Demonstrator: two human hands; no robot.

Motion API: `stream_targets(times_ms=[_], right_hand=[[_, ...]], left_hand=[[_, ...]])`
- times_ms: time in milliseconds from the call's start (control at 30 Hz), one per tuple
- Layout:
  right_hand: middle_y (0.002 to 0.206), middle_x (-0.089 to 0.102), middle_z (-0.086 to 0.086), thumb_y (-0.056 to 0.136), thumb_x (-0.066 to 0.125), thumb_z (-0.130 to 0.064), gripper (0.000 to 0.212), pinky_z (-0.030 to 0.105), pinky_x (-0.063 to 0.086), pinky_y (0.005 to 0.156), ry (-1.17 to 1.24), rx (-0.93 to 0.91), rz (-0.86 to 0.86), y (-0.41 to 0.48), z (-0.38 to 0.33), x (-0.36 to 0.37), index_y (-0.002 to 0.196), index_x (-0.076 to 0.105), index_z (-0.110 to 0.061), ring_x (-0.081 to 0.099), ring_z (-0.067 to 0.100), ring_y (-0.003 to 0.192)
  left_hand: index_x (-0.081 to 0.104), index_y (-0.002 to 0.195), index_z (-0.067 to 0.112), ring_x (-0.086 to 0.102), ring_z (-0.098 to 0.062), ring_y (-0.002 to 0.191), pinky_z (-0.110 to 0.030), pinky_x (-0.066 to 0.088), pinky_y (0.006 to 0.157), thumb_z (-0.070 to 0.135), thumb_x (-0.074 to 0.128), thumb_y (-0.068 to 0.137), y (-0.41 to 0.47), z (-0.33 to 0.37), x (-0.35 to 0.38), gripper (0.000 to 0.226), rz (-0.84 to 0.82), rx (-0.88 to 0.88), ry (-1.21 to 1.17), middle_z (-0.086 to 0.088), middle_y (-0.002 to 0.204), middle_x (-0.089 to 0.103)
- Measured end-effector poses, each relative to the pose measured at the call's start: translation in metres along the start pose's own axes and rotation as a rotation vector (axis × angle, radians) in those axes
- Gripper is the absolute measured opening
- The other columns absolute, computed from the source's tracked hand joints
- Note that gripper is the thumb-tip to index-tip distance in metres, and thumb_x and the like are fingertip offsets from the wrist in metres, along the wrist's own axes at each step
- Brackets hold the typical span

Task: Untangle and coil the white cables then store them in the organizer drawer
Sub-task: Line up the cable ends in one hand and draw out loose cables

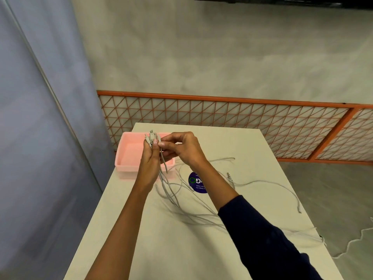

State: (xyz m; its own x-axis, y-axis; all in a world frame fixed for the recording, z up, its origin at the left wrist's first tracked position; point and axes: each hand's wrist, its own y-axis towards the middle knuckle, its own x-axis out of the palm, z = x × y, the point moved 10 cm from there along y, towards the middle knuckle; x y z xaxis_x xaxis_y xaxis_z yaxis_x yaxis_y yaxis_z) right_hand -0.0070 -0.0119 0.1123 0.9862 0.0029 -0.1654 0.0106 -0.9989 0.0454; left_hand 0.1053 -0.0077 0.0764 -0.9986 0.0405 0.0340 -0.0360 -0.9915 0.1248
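2 hands meet above the table [161, 249], near the pink organizer drawer [129, 152] at its far-left corner. L hand [150, 158] grips the white cables [175, 197] by the plug ends [151, 136]; R hand [184, 148] pinches 1 strand just below them. Remaining lengths trail loose across the tabletop, over a purple sticker [196, 182], some hanging off the right edge.

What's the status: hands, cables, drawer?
Left hand grips bunched plug ends; right hand pinches one cable beside them. White cables uncoiled, sprawled over table. Pink drawer behind hands, nothing blocking.
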Motion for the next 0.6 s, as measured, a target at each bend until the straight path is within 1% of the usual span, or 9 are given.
stream_targets(times_ms=[100, 167, 200, 300, 367, 400, 467, 533, 600], right_hand=[[0.087, 0.071, 0.023, 0.083, 0.07, -0.005, 0.018, 0.028, 0.06, 0.06, 0.018, 0.013, 0.006, -0.002, 0.0, 0.003, 0.1, 0.07, 0.002, 0.069, 0.02, 0.063], [0.087, 0.071, 0.022, 0.084, 0.069, -0.005, 0.017, 0.024, 0.058, 0.059, 0.01, 0.011, 0.012, -0.003, -0.001, 0.003, 0.1, 0.07, 0.002, 0.068, 0.017, 0.063], [0.087, 0.072, 0.021, 0.086, 0.067, -0.005, 0.016, 0.024, 0.057, 0.06, -0.001, 0.004, 0.008, -0.003, -0.002, 0.003, 0.101, 0.069, 0.001, 0.068, 0.017, 0.065], [0.09, 0.07, 0.01, 0.091, 0.057, -0.003, 0.017, 0.021, 0.052, 0.066, -0.059, -0.066, 0.059, -0.001, -0.002, -0.008, 0.106, 0.063, -0.008, 0.065, 0.014, 0.076], [0.103, 0.064, 0.009, 0.086, 0.052, 0.009, 0.035, 0.02, 0.046, 0.07, -0.218, -0.097, 0.1, 0.002, 0.011, -0.02, 0.114, 0.056, -0.012, 0.059, 0.016, 0.088], [0.111, 0.06, 0.011, 0.081, 0.05, 0.014, 0.046, 0.02, 0.045, 0.072, -0.326, -0.084, 0.035, 0.002, 0.024, -0.016, 0.119, 0.054, -0.012, 0.056, 0.018, 0.095], [0.123, 0.052, 0.014, 0.078, 0.052, 0.015, 0.059, 0.024, 0.043, 0.086, -0.552, -0.067, -0.206, -0.003, 0.065, 0.008, 0.129, 0.052, -0.015, 0.051, 0.022, 0.11], [0.126, 0.048, 0.017, 0.085, 0.059, 0.002, 0.049, 0.034, 0.037, 0.102, -0.71, -0.054, -0.378, -0.014, 0.109, 0.035, 0.131, 0.055, -0.016, 0.047, 0.027, 0.117], [0.125, 0.045, 0.019, 0.094, 0.055, -0.016, 0.032, 0.038, 0.035, 0.104, -0.807, 0.019, -0.351, -0.02, 0.143, 0.041, 0.126, 0.058, -0.015, 0.045, 0.032, 0.114]], left_hand=[[0.033, 0.14, 0.023, 0.065, -0.007, 0.097, -0.023, 0.056, 0.079, 0.032, 0.026, 0.105, -0.002, 0.002, 0.0, 0.037, -0.002, 0.0, -0.031, 0.003, 0.116, 0.061], [0.032, 0.142, 0.022, 0.066, -0.013, 0.077, -0.031, 0.056, 0.076, 0.036, 0.025, 0.105, -0.002, 0.002, 0.0, 0.04, 0.001, -0.002, -0.013, -0.001, 0.099, 0.064], [0.033, 0.141, 0.023, 0.061, -0.014, 0.07, -0.031, 0.054, 0.073, 0.037, 0.025, 0.104, -0.002, 0.003, 0.0, 0.04, 0.011, 0.002, 0.005, -0.003, 0.09, 0.062], [0.045, 0.114, 0.026, 0.047, -0.009, 0.064, -0.02, 0.043, 0.057, 0.033, 0.025, 0.105, -0.003, 0.008, -0.005, 0.023, 0.045, 0.034, -0.047, -0.002, 0.075, 0.051], [0.045, 0.096, 0.022, 0.041, -0.007, 0.062, -0.016, 0.038, 0.052, 0.032, 0.027, 0.104, -0.004, 0.01, -0.01, 0.022, 0.073, 0.031, -0.102, 0.001, 0.072, 0.045], [0.044, 0.091, 0.02, 0.038, -0.007, 0.06, -0.015, 0.036, 0.05, 0.032, 0.029, 0.104, -0.004, 0.01, -0.012, 0.024, 0.082, 0.023, -0.132, 0.002, 0.071, 0.041], [0.042, 0.086, 0.019, 0.032, -0.004, 0.055, -0.014, 0.032, 0.048, 0.03, 0.031, 0.104, -0.004, 0.01, -0.017, 0.025, 0.09, 0.009, -0.193, 0.004, 0.068, 0.035], [0.041, 0.082, 0.019, 0.03, -0.001, 0.05, -0.013, 0.029, 0.045, 0.03, 0.031, 0.104, -0.004, 0.014, -0.019, 0.027, 0.089, 0.006, -0.237, 0.008, 0.063, 0.036], [0.041, 0.079, 0.019, 0.031, -0.001, 0.047, -0.012, 0.027, 0.043, 0.031, 0.032, 0.104, -0.005, 0.022, -0.021, 0.029, 0.092, 0.025, -0.265, 0.013, 0.056, 0.038]])
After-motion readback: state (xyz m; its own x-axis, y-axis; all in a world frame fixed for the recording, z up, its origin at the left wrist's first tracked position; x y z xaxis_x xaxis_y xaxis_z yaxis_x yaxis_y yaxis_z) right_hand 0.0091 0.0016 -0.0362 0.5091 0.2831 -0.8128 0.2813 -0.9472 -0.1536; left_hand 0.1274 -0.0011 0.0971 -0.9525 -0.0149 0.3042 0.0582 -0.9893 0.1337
